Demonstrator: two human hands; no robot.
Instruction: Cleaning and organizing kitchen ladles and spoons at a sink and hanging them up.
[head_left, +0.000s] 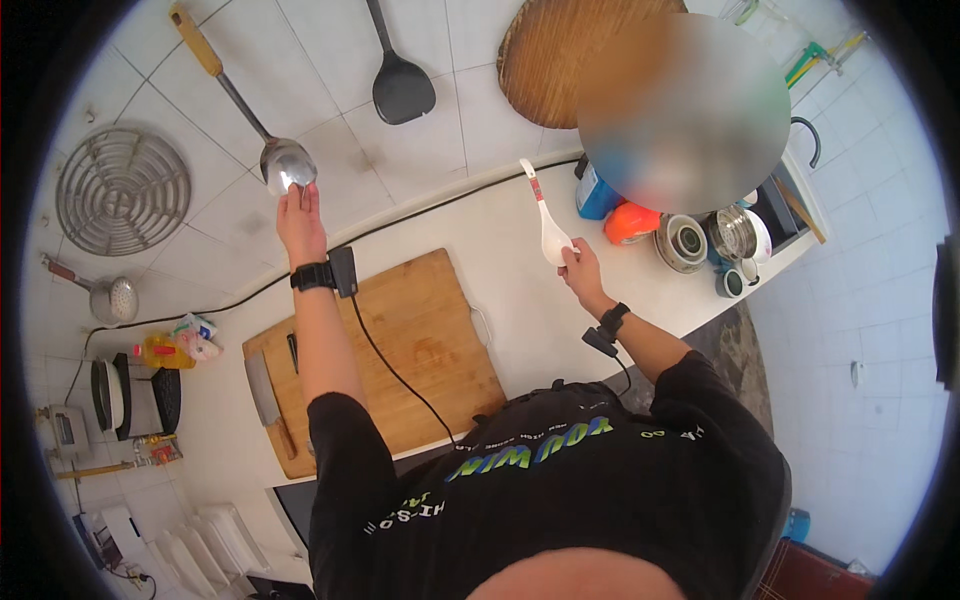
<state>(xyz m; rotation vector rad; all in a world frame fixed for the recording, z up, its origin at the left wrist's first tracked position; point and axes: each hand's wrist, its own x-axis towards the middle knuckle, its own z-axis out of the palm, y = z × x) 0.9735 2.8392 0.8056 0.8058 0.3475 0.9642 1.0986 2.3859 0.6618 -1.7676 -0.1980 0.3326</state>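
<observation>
My left hand (301, 222) reaches up to the tiled wall, its fingers at the lower edge of the shiny bowl of a metal ladle (289, 161). The ladle's yellowish wooden handle points up and left. Over the white countertop (517, 315), my right hand (581, 276) holds a white soup spoon (551, 229) by its bowl. That spoon's handle, with a red patterned band, points away from me. Beneath my left forearm lies a wooden cutting board (420, 352), with a cleaver (262, 390) along its left side.
A black turner (403, 86), a round wire rack (124, 191) and a skimmer (114, 300) hang on the wall. Stacked bowls (679, 247), a mug (728, 283) and an orange container (630, 223) stand right. An oil bottle (166, 352) stands left. A black cable (420, 202) runs along the wall.
</observation>
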